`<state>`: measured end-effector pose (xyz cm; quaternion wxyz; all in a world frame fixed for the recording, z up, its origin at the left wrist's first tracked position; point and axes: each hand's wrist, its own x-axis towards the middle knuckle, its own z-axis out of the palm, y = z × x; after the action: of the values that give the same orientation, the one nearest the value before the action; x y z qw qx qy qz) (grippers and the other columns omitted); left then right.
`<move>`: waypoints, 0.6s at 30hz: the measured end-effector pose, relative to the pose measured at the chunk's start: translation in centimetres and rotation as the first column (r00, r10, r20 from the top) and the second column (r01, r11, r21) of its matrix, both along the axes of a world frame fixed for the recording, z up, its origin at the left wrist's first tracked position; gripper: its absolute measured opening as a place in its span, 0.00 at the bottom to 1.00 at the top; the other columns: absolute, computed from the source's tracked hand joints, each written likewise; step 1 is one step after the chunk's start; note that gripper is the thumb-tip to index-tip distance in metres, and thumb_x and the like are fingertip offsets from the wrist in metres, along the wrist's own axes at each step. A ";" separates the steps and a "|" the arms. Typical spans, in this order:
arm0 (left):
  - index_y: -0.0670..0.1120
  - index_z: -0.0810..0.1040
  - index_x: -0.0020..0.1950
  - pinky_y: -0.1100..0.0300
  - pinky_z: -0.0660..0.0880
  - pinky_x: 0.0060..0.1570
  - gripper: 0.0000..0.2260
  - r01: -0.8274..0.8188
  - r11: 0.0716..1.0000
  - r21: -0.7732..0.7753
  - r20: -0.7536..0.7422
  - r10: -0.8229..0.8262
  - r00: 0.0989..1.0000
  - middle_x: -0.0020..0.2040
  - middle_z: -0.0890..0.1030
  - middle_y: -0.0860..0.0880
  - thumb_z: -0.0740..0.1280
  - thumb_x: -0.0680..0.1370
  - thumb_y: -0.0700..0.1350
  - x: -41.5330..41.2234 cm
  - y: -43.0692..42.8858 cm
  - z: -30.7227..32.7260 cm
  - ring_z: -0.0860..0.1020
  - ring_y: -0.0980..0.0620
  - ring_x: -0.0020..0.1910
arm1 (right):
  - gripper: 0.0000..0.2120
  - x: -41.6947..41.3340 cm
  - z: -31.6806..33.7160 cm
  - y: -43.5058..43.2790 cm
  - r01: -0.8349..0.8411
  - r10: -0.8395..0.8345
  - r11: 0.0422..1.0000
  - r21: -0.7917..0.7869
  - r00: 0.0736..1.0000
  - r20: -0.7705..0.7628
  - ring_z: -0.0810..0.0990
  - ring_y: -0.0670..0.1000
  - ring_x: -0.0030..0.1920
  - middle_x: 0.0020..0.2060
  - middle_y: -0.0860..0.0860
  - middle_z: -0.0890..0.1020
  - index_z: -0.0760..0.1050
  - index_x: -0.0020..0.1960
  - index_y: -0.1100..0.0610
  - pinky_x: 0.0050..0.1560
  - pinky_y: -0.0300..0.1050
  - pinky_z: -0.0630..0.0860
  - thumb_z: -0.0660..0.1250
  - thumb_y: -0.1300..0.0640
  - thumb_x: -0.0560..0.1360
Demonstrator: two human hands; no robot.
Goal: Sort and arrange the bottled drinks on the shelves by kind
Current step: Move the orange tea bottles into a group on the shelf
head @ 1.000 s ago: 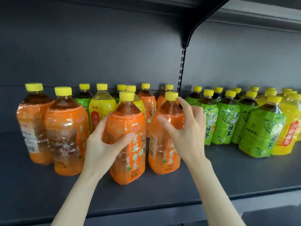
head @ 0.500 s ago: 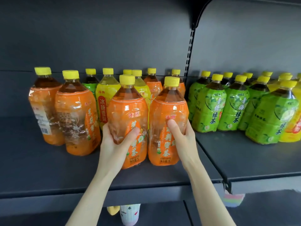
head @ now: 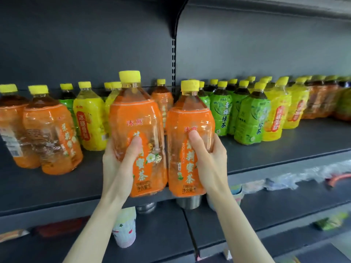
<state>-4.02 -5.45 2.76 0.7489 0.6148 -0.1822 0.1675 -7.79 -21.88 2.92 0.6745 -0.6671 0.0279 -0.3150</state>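
Observation:
My left hand (head: pixel 118 162) grips an orange-labelled tea bottle (head: pixel 136 120) with a yellow cap, lifted off the shelf. Beside it, my right hand (head: pixel 209 160) holds a second orange-labelled bottle (head: pixel 190 118) slightly lower, its base past the shelf's front edge. Two more orange bottles (head: pixel 51 130) stand at the left of the dark shelf (head: pixel 57 186). Behind them stand yellow-labelled bottles (head: pixel 89 118) and a green one. Right of the shelf divider stand green tea bottles (head: pixel 250 118), then yellow bottles (head: pixel 277 114) and more orange ones further right.
A slotted upright (head: pixel 173 63) divides the two shelf bays, with another shelf overhead. Below, a lower shelf holds a patterned paper cup (head: pixel 124 230), metal cups (head: pixel 188 201) and plastic-wrapped items (head: pixel 284 179) at the right.
Both hands slid down the two front orange bottles, gripped them and lifted them up and toward me off the shelf. The camera view shifted right and closer.

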 end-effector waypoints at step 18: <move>0.56 0.76 0.58 0.44 0.77 0.53 0.28 0.421 0.906 0.036 -0.035 -0.420 0.907 0.52 0.83 0.53 0.69 0.62 0.67 -14.9 -31.3 0.3 0.82 0.51 0.52 | 0.26 -20.3 0.7 -30.0 0.377 -0.377 0.926 -0.010 0.925 -0.043 0.85 0.50 0.41 0.40 0.49 0.85 0.77 0.47 0.48 0.44 0.50 0.82 0.66 0.29 0.60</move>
<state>-18.89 -36.78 3.01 0.7564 0.5790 -0.3040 -0.0100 -28.09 -51.86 3.61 0.6002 -0.6566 0.1702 -0.4238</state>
